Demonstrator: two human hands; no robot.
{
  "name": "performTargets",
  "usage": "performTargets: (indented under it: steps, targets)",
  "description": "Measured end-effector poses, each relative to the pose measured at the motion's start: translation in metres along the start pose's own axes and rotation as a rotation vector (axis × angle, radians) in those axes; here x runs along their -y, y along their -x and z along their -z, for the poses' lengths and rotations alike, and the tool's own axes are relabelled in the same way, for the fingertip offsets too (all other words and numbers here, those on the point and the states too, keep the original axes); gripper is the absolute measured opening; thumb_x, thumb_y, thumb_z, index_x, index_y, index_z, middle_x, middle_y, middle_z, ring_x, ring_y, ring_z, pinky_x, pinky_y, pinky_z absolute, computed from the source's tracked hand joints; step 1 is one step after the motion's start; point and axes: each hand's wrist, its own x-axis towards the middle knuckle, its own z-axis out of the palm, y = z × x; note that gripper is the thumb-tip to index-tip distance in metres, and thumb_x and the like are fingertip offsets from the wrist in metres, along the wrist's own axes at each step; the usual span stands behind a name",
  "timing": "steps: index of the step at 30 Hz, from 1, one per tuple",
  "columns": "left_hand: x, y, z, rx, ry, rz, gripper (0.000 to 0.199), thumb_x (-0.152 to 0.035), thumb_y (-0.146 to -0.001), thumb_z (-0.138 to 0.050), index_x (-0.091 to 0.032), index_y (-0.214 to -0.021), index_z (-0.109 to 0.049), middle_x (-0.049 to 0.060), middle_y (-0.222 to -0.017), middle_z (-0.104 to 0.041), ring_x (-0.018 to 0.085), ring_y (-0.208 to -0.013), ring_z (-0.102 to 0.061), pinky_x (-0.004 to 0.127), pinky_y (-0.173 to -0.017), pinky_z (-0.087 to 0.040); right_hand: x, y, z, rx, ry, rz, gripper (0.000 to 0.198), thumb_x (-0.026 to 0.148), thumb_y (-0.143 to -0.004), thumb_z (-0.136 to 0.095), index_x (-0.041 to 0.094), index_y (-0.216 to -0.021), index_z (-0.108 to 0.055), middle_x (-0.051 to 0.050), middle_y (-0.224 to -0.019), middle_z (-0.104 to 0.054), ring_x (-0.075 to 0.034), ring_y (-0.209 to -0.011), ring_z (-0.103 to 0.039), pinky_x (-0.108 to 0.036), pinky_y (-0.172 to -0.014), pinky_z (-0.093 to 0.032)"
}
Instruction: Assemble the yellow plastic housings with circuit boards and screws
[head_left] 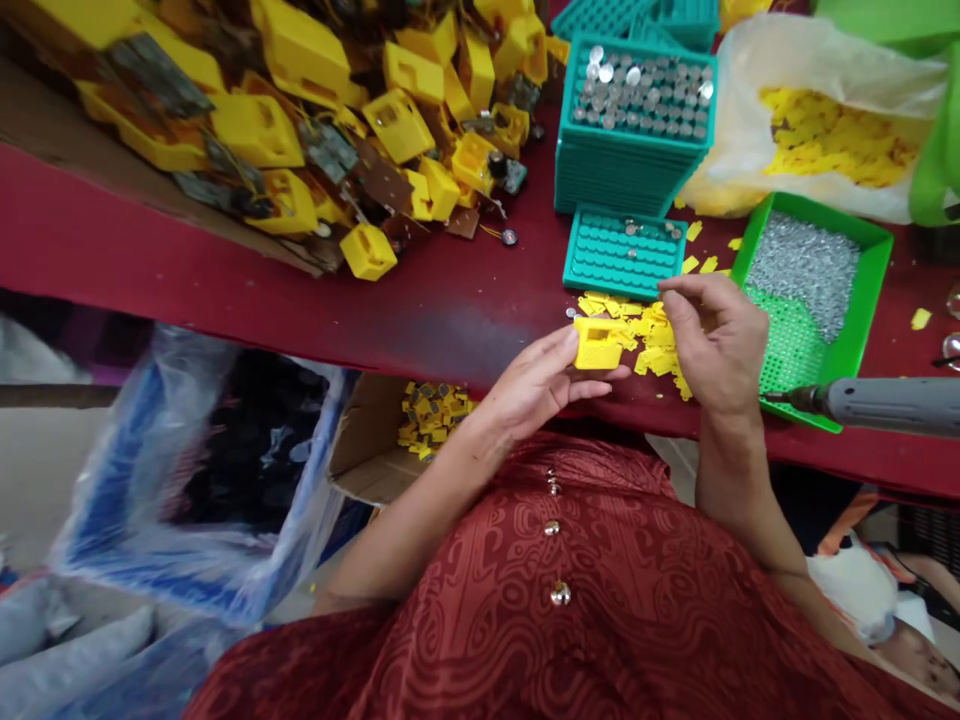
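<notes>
My left hand (541, 378) holds a small yellow plastic casing (598, 352) between thumb and fingers, a rectangular opening in its upper side. Just right of it, my right hand (718, 340) is closed with thumb and forefinger together; whatever they pinch is too small to make out. Those fingertips hover by the front edge of a teal ribbed tray (622, 255), where a few small round metal pieces lie. Loose flat yellow plastic pieces (656, 345) are spread on the red table between and beneath my hands.
Stacked teal trays (622, 170) carry many round metal pieces. A green basket (874, 260) of screws stands right, a grey electric screwdriver (885, 402) across its front corner. Yellow casings with wires (405, 125) pile up left. Below the table edge are a cardboard box (367, 440) and a plastic-lined blue crate (112, 500).
</notes>
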Motion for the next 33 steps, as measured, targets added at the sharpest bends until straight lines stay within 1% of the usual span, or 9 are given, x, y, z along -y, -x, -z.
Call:
performTargets:
  steps: [4, 8, 11, 14, 18, 22, 26, 29, 33]
  targets:
    - [-0.002, 0.000, 0.005, -0.006, 0.086, -0.001, 0.020, -0.027, -0.102, -0.073, -0.017, -0.116, -0.082, 0.010, -0.107, -0.084, 0.022, -0.092, -0.083, 0.028, -0.075, -0.067, -0.007, -0.008, 0.001, -0.033, 0.194, 0.017, 0.022, 0.031, -0.101, -0.061, 0.020, -0.097, -0.079, -0.006, -0.094, -0.079, -0.019, -0.088, -0.074, -0.033, -0.080, -0.058]
    - [-0.005, -0.002, 0.011, -0.033, 0.103, -0.013, 0.015, -0.024, -0.101, -0.074, -0.015, -0.108, -0.084, 0.009, -0.102, -0.085, 0.018, -0.086, -0.081, 0.023, -0.068, -0.065, -0.017, -0.023, -0.001, -0.011, 0.323, 0.003, 0.023, 0.030, -0.100, -0.058, 0.019, -0.099, -0.079, -0.007, -0.097, -0.080, -0.021, -0.091, -0.074, -0.036, -0.085, -0.057]
    - [-0.010, -0.004, 0.012, -0.046, 0.087, -0.038, 0.016, -0.023, -0.103, -0.071, -0.013, -0.108, -0.083, 0.011, -0.104, -0.086, 0.017, -0.086, -0.081, 0.022, -0.066, -0.063, -0.022, -0.038, -0.007, 0.101, 0.409, -0.037, 0.020, 0.024, -0.098, -0.059, 0.019, -0.100, -0.078, -0.009, -0.102, -0.080, -0.023, -0.097, -0.073, -0.039, -0.091, -0.057]
    - [-0.015, -0.006, 0.012, -0.085, 0.083, -0.051, 0.017, -0.021, -0.104, -0.068, -0.012, -0.112, -0.080, 0.012, -0.105, -0.086, 0.020, -0.088, -0.083, 0.024, -0.069, -0.065, -0.021, -0.053, -0.018, 0.230, 0.498, -0.087, 0.023, 0.018, -0.096, -0.058, 0.019, -0.104, -0.080, -0.011, -0.106, -0.078, -0.026, -0.103, -0.071, -0.042, -0.097, -0.056]
    - [-0.018, -0.009, 0.012, -0.114, 0.079, -0.063, 0.017, -0.021, -0.103, -0.070, -0.011, -0.115, -0.076, 0.012, -0.107, -0.085, 0.022, -0.088, -0.085, 0.026, -0.073, -0.067, -0.021, -0.063, -0.035, 0.354, 0.603, -0.121, 0.028, 0.018, -0.098, -0.055, 0.017, -0.106, -0.083, -0.015, -0.107, -0.075, -0.028, -0.103, -0.067, -0.046, -0.099, -0.055]
    - [-0.021, -0.009, 0.013, -0.153, 0.104, -0.114, 0.019, -0.027, -0.105, -0.066, -0.012, -0.112, -0.076, 0.013, -0.104, -0.085, 0.021, -0.088, -0.085, 0.026, -0.075, -0.068, -0.035, -0.064, -0.047, 0.297, 0.596, -0.074, 0.025, 0.021, -0.094, -0.058, 0.021, -0.103, -0.082, -0.014, -0.102, -0.072, -0.027, -0.095, -0.061, -0.045, -0.090, -0.053]
    - [-0.027, -0.007, 0.016, -0.262, 0.125, -0.161, 0.027, -0.030, -0.110, -0.055, -0.014, -0.108, -0.077, 0.012, -0.098, -0.085, 0.020, -0.087, -0.084, 0.024, -0.074, -0.066, -0.053, -0.064, -0.049, 0.235, 0.515, -0.035, 0.019, 0.025, -0.090, -0.062, 0.023, -0.099, -0.079, -0.012, -0.097, -0.069, -0.025, -0.087, -0.057, -0.045, -0.085, -0.054]
    - [-0.030, -0.005, 0.018, -0.310, 0.099, -0.183, 0.026, -0.031, -0.108, -0.057, -0.014, -0.108, -0.077, 0.013, -0.102, -0.085, 0.020, -0.087, -0.083, 0.027, -0.076, -0.066, -0.055, -0.064, -0.046, 0.233, 0.425, -0.038, 0.014, 0.026, -0.093, -0.060, 0.023, -0.098, -0.073, -0.013, -0.102, -0.068, -0.026, -0.093, -0.059, -0.047, -0.092, -0.056]
    - [-0.030, -0.004, 0.019, -0.325, 0.106, -0.171, 0.026, -0.030, -0.109, -0.055, -0.014, -0.107, -0.076, 0.012, -0.100, -0.084, 0.019, -0.086, -0.083, 0.025, -0.074, -0.065, -0.047, -0.062, -0.044, 0.335, 0.423, -0.103, 0.012, 0.023, -0.096, -0.056, 0.022, -0.099, -0.067, -0.016, -0.109, -0.067, -0.033, -0.110, -0.063, -0.056, -0.105, -0.053]
